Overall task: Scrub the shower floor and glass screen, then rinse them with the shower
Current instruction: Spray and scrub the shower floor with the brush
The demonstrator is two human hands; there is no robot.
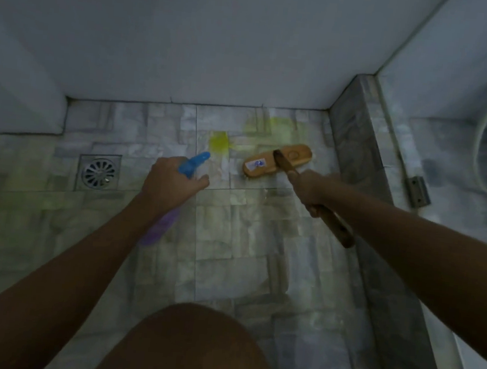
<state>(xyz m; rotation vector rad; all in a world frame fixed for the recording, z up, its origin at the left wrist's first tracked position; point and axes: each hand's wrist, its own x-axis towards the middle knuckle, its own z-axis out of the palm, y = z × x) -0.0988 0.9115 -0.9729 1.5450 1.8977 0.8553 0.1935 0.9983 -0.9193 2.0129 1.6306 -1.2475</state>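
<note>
My left hand (171, 182) grips a spray bottle (192, 164) with a blue trigger head and a purple body, its nozzle aimed at a yellow-green patch of cleaner (219, 142) on the tiled shower floor (230, 242). My right hand (310, 189) holds the wooden handle of a scrub brush (277, 160). The brush head rests on the floor just right of that patch. A fainter yellow smear (274, 126) lies by the back wall. The glass screen (455, 71) stands on the right, on a stone kerb (357, 130).
A round metal floor drain (98, 172) sits to the left of my left hand. White walls close the back and the left. Behind the glass hang a shower hose (486, 124) and a metal hinge bracket (418, 190). My knee (190, 351) fills the lower middle.
</note>
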